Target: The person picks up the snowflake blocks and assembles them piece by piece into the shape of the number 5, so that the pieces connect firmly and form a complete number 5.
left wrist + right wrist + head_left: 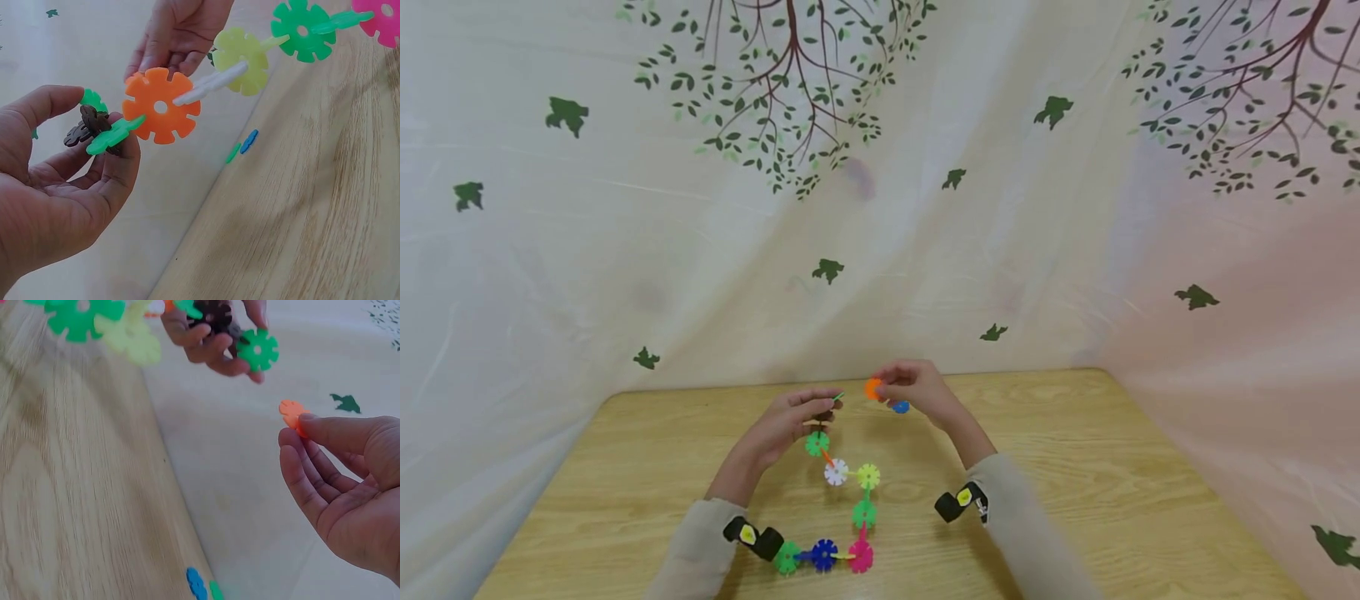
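My left hand (786, 425) holds one end of a chain of slotted plastic snowflake discs. At that end, thumb and fingers grip dark brown discs (94, 122) and a green end disc (257, 350). From there the chain runs through an orange disc (144, 107), a white disc (836, 472), a yellow disc (868, 476), a green disc (864, 514) and a pink disc (861, 556) to a dark blue disc (824, 554). My right hand (921, 392) pinches a loose orange disc (291, 412) between thumb and fingers, apart from the chain's end.
A blue disc (249, 141) and a loose green disc (233, 153) lie near the far edge of the wooden table (1075, 467). Behind the table hangs a pale cloth (880, 308) printed with leaves and branches. A dark camera is strapped to each sleeve.
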A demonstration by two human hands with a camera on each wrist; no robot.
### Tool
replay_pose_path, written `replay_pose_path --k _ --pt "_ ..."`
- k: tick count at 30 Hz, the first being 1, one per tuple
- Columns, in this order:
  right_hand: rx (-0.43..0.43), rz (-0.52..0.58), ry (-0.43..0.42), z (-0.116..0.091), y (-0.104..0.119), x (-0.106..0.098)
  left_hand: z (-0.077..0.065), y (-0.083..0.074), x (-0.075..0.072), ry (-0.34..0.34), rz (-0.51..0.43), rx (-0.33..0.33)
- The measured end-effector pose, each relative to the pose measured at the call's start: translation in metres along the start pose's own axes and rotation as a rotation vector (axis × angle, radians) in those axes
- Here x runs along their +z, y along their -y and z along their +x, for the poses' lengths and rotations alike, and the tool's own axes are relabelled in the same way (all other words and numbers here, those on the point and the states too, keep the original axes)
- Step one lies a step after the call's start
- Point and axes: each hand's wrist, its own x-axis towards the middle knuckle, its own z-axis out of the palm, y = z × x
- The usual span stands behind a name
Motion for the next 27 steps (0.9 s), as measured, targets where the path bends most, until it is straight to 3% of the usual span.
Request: replay_pose_path --k 9,17,27 --pt "0.010 0.040 -0.005 0.005 0.008 0.017 0.000 0.000 0.003 -0.023 -0.002 0.024" --pt "-0.027 0.103 -0.080 0.004 0.008 0.027 0.002 0.001 0.010 -0.053 -0.011 0.050" --pt "-0.064 0.087 -0.104 0.005 0.006 0.031 0.001 0.002 0.011 -0.084 -0.016 0.059"
